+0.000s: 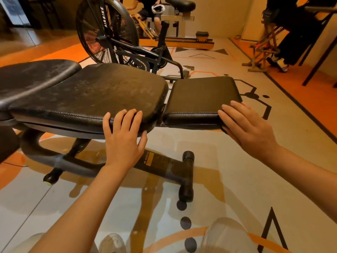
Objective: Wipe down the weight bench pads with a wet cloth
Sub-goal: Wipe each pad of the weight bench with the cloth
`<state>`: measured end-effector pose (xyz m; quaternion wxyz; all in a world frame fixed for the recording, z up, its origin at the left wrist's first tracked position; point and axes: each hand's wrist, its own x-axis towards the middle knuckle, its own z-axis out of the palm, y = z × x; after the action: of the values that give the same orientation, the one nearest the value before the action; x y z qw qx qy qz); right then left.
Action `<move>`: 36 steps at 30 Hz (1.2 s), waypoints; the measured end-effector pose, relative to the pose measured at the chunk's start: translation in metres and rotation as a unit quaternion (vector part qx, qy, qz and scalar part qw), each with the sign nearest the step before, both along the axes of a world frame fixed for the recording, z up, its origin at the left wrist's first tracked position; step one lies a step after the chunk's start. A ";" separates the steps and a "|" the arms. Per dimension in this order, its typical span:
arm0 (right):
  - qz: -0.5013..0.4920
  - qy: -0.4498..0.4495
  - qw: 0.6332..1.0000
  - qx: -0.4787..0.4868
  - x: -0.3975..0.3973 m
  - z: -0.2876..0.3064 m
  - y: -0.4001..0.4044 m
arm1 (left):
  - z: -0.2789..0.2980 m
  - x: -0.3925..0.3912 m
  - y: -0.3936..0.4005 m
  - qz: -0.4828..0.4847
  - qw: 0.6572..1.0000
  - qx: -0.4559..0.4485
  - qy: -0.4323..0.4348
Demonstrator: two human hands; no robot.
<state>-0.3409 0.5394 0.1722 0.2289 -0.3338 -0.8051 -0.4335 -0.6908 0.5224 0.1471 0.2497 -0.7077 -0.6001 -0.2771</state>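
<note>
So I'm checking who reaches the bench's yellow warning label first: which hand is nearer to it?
Left. The left hand rests on the long pad's front edge, just above the warning label. The right hand rests on the small pad's right corner, farther off.

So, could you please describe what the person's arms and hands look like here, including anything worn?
Both forearms are bare, with no sleeves in view. The left hand and right hand wear no gloves, and no rings, watch or wristbands are visible.

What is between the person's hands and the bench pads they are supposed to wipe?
Nothing visible. The left hand rests on the long back pad edge, and the right hand on the seat pad corner. No cloth is in view.
</note>
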 end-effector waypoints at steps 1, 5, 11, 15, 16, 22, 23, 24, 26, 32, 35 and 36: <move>0.001 0.010 1.000 0.005 -0.004 -0.001 0.001 | 0.000 0.000 0.000 -0.001 1.000 -0.001 -0.002; -0.003 0.048 0.999 0.022 -0.047 0.001 0.014 | 0.000 0.002 0.000 0.000 1.000 0.000 -0.008; -0.002 0.041 0.999 -0.023 -0.130 -0.003 0.031 | 0.003 0.007 -0.002 0.008 1.000 -0.016 -0.018; 0.015 0.025 0.999 -0.031 -0.130 -0.001 0.030 | 0.011 0.011 -0.005 0.009 0.998 -0.052 -0.032; 0.020 0.016 0.999 -0.035 -0.128 0.000 0.029 | 0.014 0.012 -0.006 0.003 0.998 -0.056 -0.036; 0.034 0.018 0.996 -0.086 -0.118 0.019 0.024 | 0.035 0.018 0.008 -0.097 0.994 -0.043 -0.027; 0.034 0.022 0.994 -0.098 -0.118 0.023 0.025 | 0.038 0.019 0.013 -0.113 0.992 -0.045 -0.024; 0.034 0.026 0.993 -0.110 -0.118 0.026 0.025 | 0.041 0.020 0.018 -0.125 0.991 -0.050 -0.020; 0.028 0.030 0.989 -0.139 -0.120 0.034 0.026 | 0.047 0.022 0.028 -0.144 0.987 -0.072 -0.012; 0.002 0.027 0.965 -0.261 -0.113 0.073 0.027 | 0.093 0.025 0.044 -0.195 0.964 -0.180 0.017; -0.027 0.026 0.953 -0.300 -0.100 0.118 0.028 | 0.143 0.029 0.048 -0.201 0.952 -0.228 0.034; -0.033 0.025 0.949 -0.313 -0.094 0.135 0.027 | 0.162 0.032 0.047 -0.201 0.947 -0.247 0.044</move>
<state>-0.4348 0.5662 0.3067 0.1185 -0.4262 -0.8828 -0.1583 -0.6590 0.5691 0.3091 0.0320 -0.8643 -0.4840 -0.1333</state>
